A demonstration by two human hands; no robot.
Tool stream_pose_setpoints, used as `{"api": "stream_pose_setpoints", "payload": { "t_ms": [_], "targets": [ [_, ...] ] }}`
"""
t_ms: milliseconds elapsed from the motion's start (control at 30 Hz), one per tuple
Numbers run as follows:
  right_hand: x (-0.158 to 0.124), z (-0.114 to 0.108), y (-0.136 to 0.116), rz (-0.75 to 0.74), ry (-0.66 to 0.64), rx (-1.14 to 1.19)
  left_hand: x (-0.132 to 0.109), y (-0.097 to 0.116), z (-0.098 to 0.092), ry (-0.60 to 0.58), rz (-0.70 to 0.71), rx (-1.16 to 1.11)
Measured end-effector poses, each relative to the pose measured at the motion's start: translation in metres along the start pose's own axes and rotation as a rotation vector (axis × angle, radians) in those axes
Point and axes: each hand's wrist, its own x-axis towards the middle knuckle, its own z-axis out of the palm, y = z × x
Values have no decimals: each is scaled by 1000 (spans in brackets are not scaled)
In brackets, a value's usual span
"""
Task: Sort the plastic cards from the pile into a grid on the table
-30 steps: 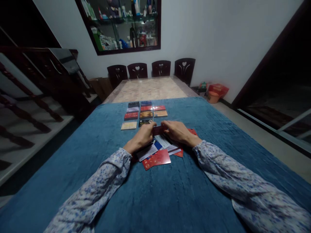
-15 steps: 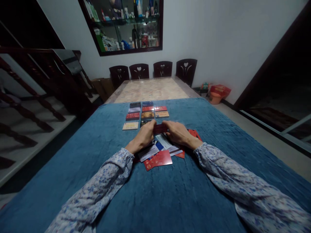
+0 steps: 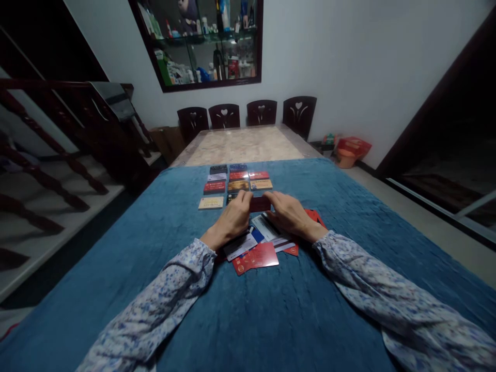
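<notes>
Between my left hand [image 3: 233,214] and my right hand [image 3: 289,211] is a dark red stack of cards [image 3: 260,204], gripped at its two short ends. The fingers of both hands are closed on it. Beneath and in front of my hands lies a loose heap of cards: a red card [image 3: 263,255], a white card [image 3: 241,246] and a pale card [image 3: 264,227] among them. More red cards [image 3: 315,217] show beside my right wrist. Past my hands, several neat stacks stand in rows, including a cream stack [image 3: 211,202], a gold stack [image 3: 237,186] and a black stack [image 3: 231,197] partly hidden by my left hand.
A blue cloth [image 3: 174,227] covers the near part of the table, and the bare marbled tabletop [image 3: 248,142] shows beyond it. Several dark chairs [image 3: 262,112] stand along the far end. A stair railing [image 3: 50,134] is on the left, an orange bucket [image 3: 346,158] on the floor at right.
The view has shifted slightly, so everything sits a little further right and lower. Both hands keep their hold on the dark red stack; the heap and the rows look the same.
</notes>
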Motion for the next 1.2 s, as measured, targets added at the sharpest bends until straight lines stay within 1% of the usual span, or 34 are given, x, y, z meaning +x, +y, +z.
{"api": "stream_pose_setpoints", "payload": {
  "t_ms": [100, 267, 400, 567, 733, 867, 967, 1200],
  "targets": [
    [0, 0, 1, -45, 69, 24, -3, -3, 3, 56, 29, 69],
    [3, -2, 0, -108, 139, 48, -11, -11, 5, 131, 86, 164],
    [9, -3, -1, -120, 176, 52, -14, -18, 1, 151, 99, 205],
    [22, -7, -8, -84, 78, 43, -18, -27, -9, 118, 69, 186],
    [47, -9, -15, -146, 12, 53, -22, -45, -23, 59, 31, 182],
    [72, -9, -22, -161, -44, 35, -21, -64, -34, 82, 24, 164],
    [90, -6, -26, -130, -72, 45, -18, -79, -40, 78, 24, 153],
    [128, 9, -28, -163, -169, 57, -14, -111, -51, 29, -38, 106]
  ]
}}
